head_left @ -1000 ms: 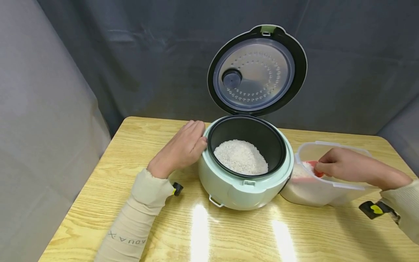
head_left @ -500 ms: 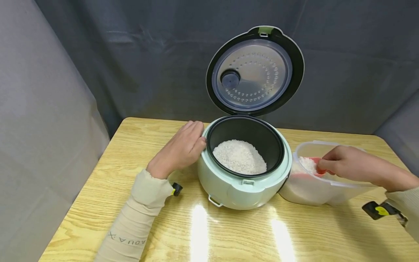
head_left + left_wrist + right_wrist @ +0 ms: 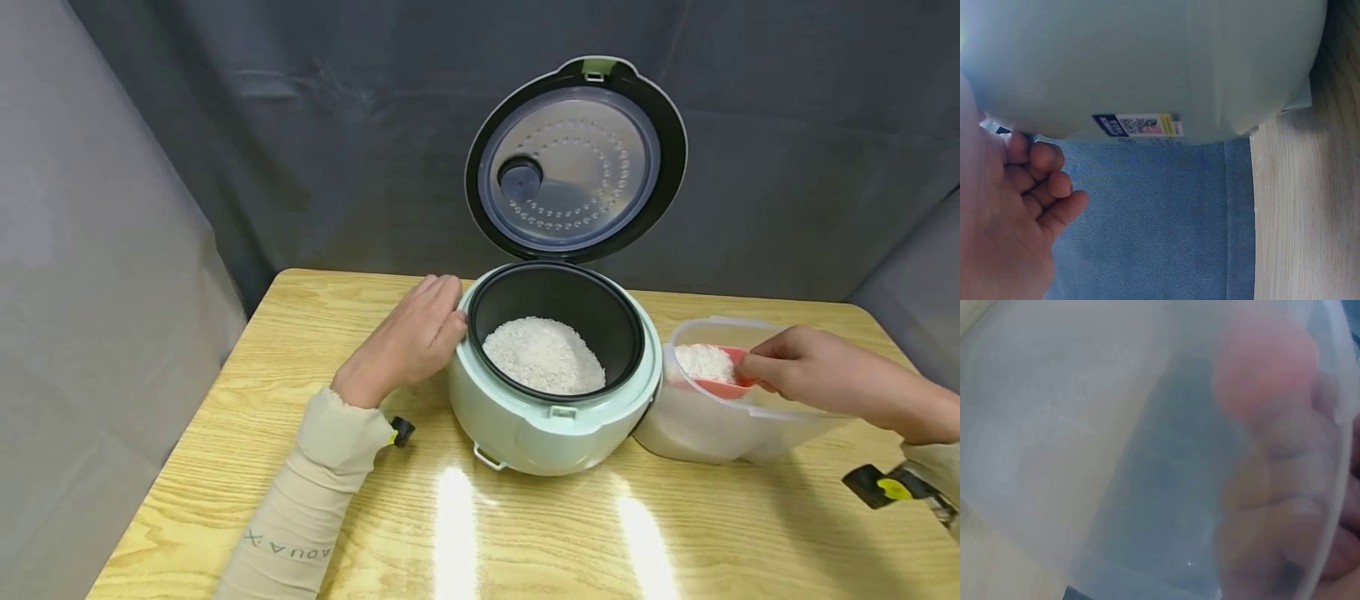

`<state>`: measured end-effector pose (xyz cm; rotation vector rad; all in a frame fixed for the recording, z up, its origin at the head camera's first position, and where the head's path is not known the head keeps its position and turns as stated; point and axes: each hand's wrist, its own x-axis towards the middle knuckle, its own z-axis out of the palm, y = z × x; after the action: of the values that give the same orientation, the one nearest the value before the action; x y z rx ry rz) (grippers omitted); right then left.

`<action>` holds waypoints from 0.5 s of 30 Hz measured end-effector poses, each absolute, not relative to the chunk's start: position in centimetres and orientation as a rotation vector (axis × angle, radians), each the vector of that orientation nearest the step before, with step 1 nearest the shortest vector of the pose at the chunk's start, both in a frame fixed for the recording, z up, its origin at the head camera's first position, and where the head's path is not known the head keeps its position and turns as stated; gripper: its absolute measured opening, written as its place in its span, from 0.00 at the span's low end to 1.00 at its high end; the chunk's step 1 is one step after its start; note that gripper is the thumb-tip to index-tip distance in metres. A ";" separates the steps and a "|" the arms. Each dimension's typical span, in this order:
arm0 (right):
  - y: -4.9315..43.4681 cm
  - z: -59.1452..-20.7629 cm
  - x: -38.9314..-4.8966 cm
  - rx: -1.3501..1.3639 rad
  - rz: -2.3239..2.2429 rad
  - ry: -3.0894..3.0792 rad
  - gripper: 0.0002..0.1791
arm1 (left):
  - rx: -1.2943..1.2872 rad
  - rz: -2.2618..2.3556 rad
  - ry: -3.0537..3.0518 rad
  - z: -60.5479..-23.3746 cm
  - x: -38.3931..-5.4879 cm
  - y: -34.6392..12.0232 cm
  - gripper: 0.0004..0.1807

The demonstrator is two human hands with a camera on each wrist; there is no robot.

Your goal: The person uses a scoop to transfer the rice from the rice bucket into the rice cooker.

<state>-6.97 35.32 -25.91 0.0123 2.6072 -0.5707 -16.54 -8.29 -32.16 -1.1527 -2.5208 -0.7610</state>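
Observation:
The mint-green rice cooker (image 3: 555, 442) stands with its lid (image 3: 576, 167) raised, white rice (image 3: 545, 356) heaped in its dark inner pot. At its left side my left hand (image 3: 402, 340) holds the upper edge, thumb near the rim. In the left wrist view, the fingers (image 3: 1047, 184) of this hand are curled beside the cooker's wall. My right hand (image 3: 821, 375) grips a red scoop (image 3: 723, 388) full of rice, level at the container's mouth. Through the cloudy wall, the right wrist view shows the scoop (image 3: 1266, 369) and curled fingers (image 3: 1285, 475) dimly.
A translucent plastic container (image 3: 705, 433) with rice in it stands against the cooker's right side. Both rest on a wooden table (image 3: 360, 508). Behind the table's back edge hangs a dark grey curtain (image 3: 337, 167); a lighter cloth (image 3: 97, 333) hangs at the left.
My right hand has lifted the scoop from down in the container to near its rim, now heaped with rice. The left hand stays on the cooker. The view has shifted slightly.

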 end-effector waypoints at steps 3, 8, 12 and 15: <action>35.3 -25.9 -6.8 0.048 -0.581 2.613 0.21 | -1.156 -0.754 -2.512 -32.2 -16.6 -8.3 0.10; 35.3 -25.8 -6.5 0.067 -0.584 2.647 0.21 | -1.158 -0.762 -2.505 -32.2 -16.6 -8.3 0.09; 35.3 -25.5 -6.2 0.083 -0.578 2.671 0.22 | -1.157 -0.765 -2.512 -32.3 -16.6 -8.3 0.09; 35.4 -25.2 -6.0 0.101 -0.565 2.694 0.23 | -1.154 -0.767 -2.519 -32.2 -16.6 -8.3 0.09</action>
<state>-6.00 35.42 -25.25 0.1005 2.6936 -0.5653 -16.58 -8.26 -32.22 -1.1537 -2.5189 -0.7672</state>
